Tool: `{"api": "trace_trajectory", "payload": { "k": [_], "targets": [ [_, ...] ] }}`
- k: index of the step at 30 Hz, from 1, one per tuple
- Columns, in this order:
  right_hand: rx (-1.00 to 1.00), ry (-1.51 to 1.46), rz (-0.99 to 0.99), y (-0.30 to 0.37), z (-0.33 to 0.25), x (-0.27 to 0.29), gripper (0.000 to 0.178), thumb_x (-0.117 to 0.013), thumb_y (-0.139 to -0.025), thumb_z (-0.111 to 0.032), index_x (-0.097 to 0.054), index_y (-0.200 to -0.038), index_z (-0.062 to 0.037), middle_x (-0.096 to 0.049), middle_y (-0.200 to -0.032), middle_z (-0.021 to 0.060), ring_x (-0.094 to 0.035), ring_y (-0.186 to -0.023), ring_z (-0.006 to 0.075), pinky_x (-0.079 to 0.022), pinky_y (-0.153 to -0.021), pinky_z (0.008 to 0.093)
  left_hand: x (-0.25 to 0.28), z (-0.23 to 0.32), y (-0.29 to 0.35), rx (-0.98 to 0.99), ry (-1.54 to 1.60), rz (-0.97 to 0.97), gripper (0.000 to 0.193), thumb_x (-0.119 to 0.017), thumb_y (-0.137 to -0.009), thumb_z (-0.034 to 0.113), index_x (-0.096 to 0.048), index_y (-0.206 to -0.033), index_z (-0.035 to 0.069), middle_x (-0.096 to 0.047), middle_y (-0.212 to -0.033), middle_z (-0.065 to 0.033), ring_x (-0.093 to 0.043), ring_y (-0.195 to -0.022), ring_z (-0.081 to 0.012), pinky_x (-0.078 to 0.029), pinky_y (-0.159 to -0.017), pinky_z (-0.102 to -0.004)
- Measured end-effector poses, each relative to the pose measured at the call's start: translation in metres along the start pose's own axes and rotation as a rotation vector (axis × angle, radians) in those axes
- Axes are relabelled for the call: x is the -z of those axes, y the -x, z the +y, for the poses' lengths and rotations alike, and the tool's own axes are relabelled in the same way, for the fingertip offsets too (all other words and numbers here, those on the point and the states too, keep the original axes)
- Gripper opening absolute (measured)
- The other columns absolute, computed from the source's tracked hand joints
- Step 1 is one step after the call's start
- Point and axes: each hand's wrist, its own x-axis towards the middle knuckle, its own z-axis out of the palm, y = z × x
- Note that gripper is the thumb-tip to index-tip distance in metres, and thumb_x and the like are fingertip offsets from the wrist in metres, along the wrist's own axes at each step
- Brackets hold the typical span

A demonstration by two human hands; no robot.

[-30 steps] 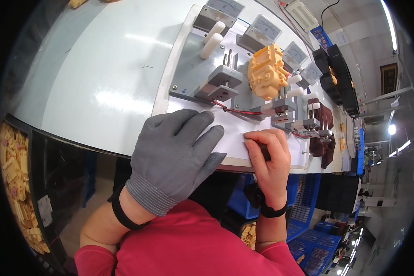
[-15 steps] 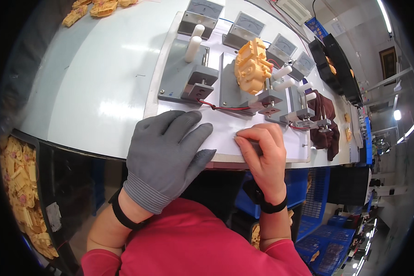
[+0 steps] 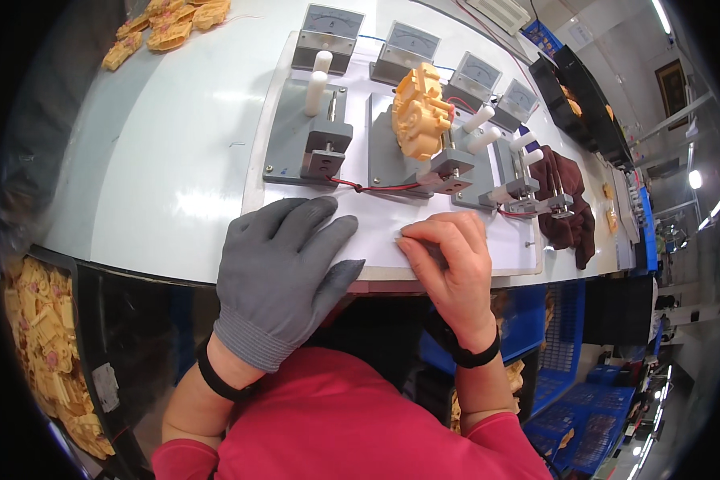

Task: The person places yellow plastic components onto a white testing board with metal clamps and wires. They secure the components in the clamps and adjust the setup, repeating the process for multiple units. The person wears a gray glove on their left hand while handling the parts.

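My left hand (image 3: 284, 256), in a grey glove, rests with its fingers stretched out at the near edge of the white board (image 3: 376, 260). My right hand (image 3: 452, 260) is bare, with thumb and forefinger pinched together over the board; anything between the tips is too small to make out. Beyond the hands stand grey test fixtures (image 3: 280, 152) with white handles (image 3: 315, 94) and metal pins. On the second fixture sits a pale-orange moulded plastic housing (image 3: 422, 116), upright and apart from both hands. Red and black wires (image 3: 360, 189) run between the fixtures.
Several analog meters (image 3: 328, 32) line the back of the board. More orange housings (image 3: 168, 24) lie at the far left, and others fill a black bin (image 3: 44, 336) below the table. A dark brown cloth (image 3: 564, 200) lies on the right. Blue crates (image 3: 576, 416) stand lower right.
The whole view has shifted slightly, so the fixtures and meters appear further left. Both hands keep nearly the same pose, and the housing stays on its fixture.
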Motion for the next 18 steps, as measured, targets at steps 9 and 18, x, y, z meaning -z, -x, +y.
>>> {"api": "trace_trajectory", "payload": {
  "k": [9,18],
  "targets": [
    [-0.009,0.012,0.014,0.0021,0.0002,-0.0001,0.018,-0.081,-0.079,-0.01,-0.07,-0.093,-0.0107,-0.063,-0.089,0.0024,-0.058,-0.084,0.0231,-0.041,-0.076,0.0366,-0.0001,0.0017,-0.0004,0.01,-0.001,-0.009,0.037,-0.074,-0.085,0.03,-0.072,-0.117,0.012,-0.068,-0.12,-0.0099,-0.062,-0.109,-0.0316,-0.044,-0.097,-0.0417],
    [0.001,-0.011,0.028,-0.0007,-0.0006,0.0034,0.016,-0.08,-0.081,-0.012,-0.069,-0.093,-0.0099,-0.063,-0.089,0.0024,-0.059,-0.084,0.0235,-0.042,-0.078,0.0368,0.0035,0.0027,-0.0018,-0.003,-0.018,-0.046,0.038,-0.072,-0.086,0.028,-0.071,-0.121,0.012,-0.067,-0.123,-0.0109,-0.059,-0.113,-0.0329,-0.042,-0.099,-0.042]
  ]
}}
